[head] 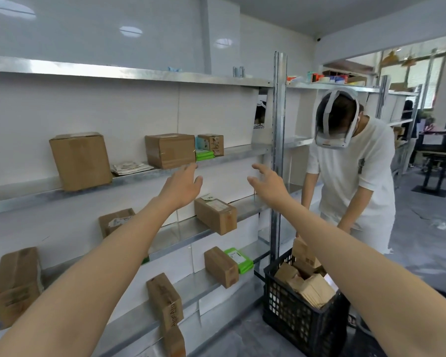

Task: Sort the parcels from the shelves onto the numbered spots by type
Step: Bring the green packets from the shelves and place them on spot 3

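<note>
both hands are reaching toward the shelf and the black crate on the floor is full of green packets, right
Not quite: the head view shows the black crate holds brown paper and cardboard parcels, not green packets. The rest stands: the left hand and the right hand both reach toward the shelf, open and empty.

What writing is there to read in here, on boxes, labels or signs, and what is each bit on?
"Aug": dark print running up the side of the lowest carton; the letters before it are blurred.
White label on the middle-shelf carton: too small to read.
Label on the green packet: blurred.
Marks on the small box up top: unreadable.
</note>
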